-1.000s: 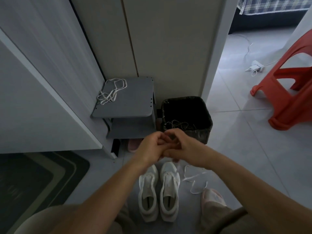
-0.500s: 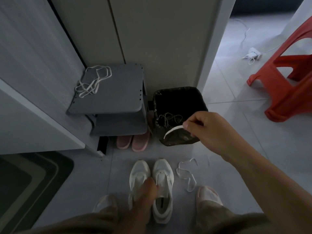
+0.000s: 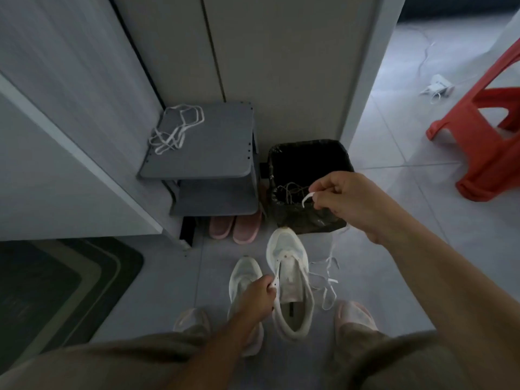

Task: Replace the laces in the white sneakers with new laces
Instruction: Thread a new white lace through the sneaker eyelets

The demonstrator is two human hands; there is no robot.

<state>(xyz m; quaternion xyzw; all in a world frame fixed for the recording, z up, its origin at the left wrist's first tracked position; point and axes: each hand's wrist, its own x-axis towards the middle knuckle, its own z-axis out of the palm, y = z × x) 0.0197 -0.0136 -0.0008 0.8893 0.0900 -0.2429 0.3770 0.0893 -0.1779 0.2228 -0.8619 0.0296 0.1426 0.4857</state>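
Observation:
Two white sneakers lie on the floor between my feet. My left hand point(image 3: 257, 298) grips the right sneaker point(image 3: 289, 280) by its eyelet edge and holds it raised and tilted. The left sneaker point(image 3: 243, 273) rests flat beside it, partly hidden by my arm. My right hand point(image 3: 351, 204) pinches one end of a white lace point(image 3: 306, 199) in front of the black bin; the rest of that lace trails down to a loose tangle point(image 3: 326, 280) on the floor right of the sneaker. Another bundle of white laces point(image 3: 176, 130) lies on the grey shoe rack.
A black-lined bin point(image 3: 309, 156) with old laces inside stands by the wall. The grey shoe rack point(image 3: 208, 147) stands left of it, pink slippers point(image 3: 233, 226) underneath. A red plastic stool point(image 3: 484, 136) is at the right, a dark mat point(image 3: 56, 291) at the left.
My left hand has taken hold of the right sneaker and lifted it. My right hand has stayed by the bin with the lace end, which now hangs shorter from my fingers.

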